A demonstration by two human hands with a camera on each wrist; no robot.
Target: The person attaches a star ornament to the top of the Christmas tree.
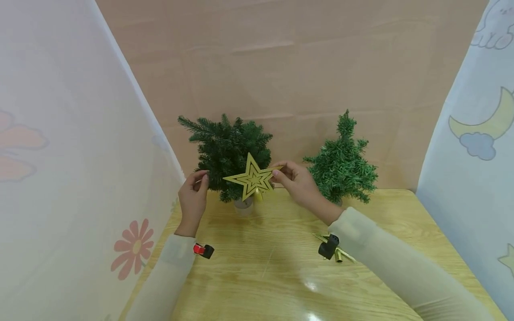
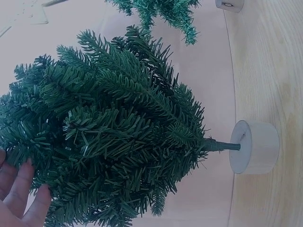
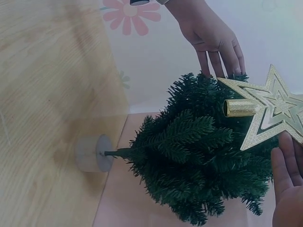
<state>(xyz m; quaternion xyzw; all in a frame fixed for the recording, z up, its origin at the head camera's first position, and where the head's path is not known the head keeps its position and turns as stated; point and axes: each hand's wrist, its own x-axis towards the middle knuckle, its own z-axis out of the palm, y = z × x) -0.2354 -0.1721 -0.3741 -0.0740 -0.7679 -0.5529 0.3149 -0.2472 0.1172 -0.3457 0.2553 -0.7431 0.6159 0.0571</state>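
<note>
My right hand (image 1: 299, 180) pinches one point of a gold star tree topper (image 1: 254, 178), which has a short hollow tube (image 3: 240, 108) at its base. The star is in front of a small dark green artificial Christmas tree (image 1: 218, 154) standing on a pale round base (image 2: 255, 147). At the left side of this tree is my left hand (image 1: 192, 198). Its fingers (image 3: 215, 64) reach down to the branches, fairly straight, in the right wrist view. The left wrist view shows its fingertips (image 2: 42, 193) against the needles.
A second, brighter green tree (image 1: 341, 165) stands at the back right. Beneath my right forearm another gold star topper (image 1: 338, 255) lies on the wooden table (image 1: 241, 276), partly hidden. Patterned cloth walls (image 1: 92, 178) close in the left and right sides, with a plain beige backdrop (image 1: 281, 80) behind.
</note>
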